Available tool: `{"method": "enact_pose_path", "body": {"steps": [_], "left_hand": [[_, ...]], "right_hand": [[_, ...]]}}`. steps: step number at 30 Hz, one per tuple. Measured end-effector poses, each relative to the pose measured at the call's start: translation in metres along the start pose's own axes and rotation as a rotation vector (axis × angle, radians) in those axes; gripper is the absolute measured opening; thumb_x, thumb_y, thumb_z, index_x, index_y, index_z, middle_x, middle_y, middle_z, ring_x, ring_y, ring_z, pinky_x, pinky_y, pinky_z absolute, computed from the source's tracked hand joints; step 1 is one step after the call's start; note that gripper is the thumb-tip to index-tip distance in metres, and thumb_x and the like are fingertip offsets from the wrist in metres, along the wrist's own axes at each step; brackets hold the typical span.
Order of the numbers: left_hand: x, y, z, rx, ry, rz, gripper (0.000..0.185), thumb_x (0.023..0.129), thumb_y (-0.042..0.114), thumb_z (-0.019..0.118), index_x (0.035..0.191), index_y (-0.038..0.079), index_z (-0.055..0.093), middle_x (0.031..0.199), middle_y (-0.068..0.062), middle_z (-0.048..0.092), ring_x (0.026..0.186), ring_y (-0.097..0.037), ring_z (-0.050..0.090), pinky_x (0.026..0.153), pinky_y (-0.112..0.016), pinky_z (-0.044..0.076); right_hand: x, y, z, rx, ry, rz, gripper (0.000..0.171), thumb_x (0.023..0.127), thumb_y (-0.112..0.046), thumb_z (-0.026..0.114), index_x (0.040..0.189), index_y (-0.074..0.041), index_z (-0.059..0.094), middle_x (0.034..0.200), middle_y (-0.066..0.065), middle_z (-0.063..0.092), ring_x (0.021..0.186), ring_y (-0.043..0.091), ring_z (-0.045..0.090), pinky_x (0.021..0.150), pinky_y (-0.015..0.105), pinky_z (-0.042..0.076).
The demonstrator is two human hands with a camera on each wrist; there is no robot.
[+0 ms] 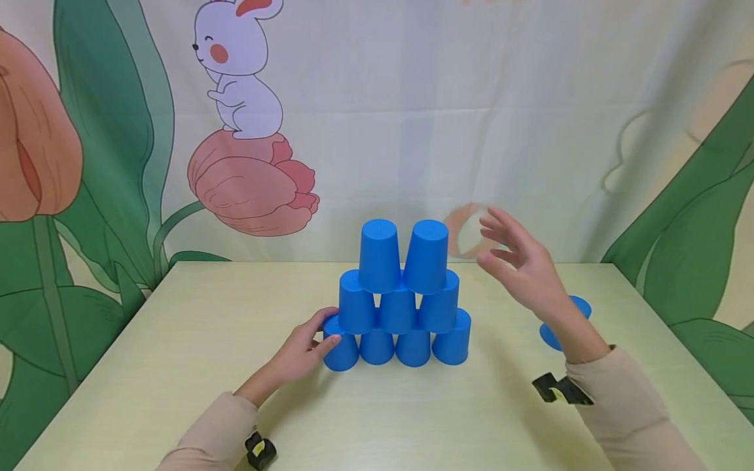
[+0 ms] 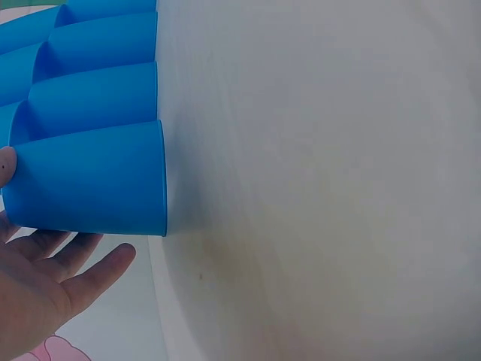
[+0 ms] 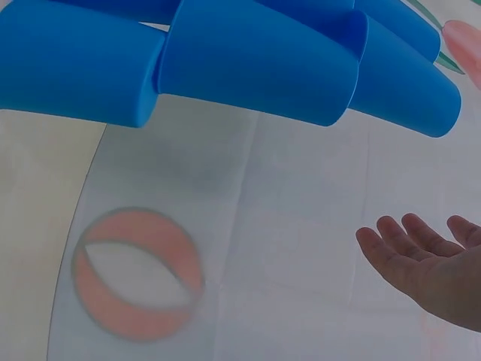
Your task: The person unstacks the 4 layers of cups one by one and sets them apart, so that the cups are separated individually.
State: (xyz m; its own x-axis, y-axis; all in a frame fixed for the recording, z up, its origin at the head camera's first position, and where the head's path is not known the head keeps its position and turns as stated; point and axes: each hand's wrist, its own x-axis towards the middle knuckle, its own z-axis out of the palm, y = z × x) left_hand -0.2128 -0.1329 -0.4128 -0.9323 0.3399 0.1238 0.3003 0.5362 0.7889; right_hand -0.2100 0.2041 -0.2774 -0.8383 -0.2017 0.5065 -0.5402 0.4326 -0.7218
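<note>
Upside-down blue cups form a stacked pyramid, with two cups on top, three in the middle row (image 1: pixel 397 313) and several along the bottom. My left hand (image 1: pixel 303 350) is at the lower left corner, thumb in front and fingers behind, loosely gripping the end blue cup (image 1: pixel 341 353). In the left wrist view the thumb touches that cup (image 2: pixel 90 180) near its closed end, and the fingers run along its side. To the right of the top right cup (image 1: pixel 427 256), my right hand (image 1: pixel 524 268) is raised in the air, fingers spread and slightly bent, holding nothing.
Another blue piece (image 1: pixel 580 306) is on the table at the right, partly hidden behind my right wrist. The pale wooden table (image 1: pixel 224 314) ends at a printed cloth (image 1: pixel 377 131) hanging close behind the pyramid. Each sleeve carries a black strap device (image 1: pixel 562 390).
</note>
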Motion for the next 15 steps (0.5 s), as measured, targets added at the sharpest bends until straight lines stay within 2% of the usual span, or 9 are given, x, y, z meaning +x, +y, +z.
{"method": "enact_pose_path", "body": {"steps": [15], "left_hand": [[0.0, 0.0, 0.0, 0.002, -0.001, 0.003, 0.051, 0.092, 0.019, 0.054, 0.137, 0.006, 0.034, 0.132, -0.017, 0.045, 0.117, -0.037, 0.046, 0.086, -0.049, 0.046]], "right_hand": [[0.01, -0.01, 0.015, 0.025, -0.046, -0.021, 0.063, 0.088, -0.023, 0.059, 0.143, -0.018, 0.028, 0.139, 0.008, 0.039, 0.124, 0.027, 0.04, 0.095, 0.05, 0.038]]}}
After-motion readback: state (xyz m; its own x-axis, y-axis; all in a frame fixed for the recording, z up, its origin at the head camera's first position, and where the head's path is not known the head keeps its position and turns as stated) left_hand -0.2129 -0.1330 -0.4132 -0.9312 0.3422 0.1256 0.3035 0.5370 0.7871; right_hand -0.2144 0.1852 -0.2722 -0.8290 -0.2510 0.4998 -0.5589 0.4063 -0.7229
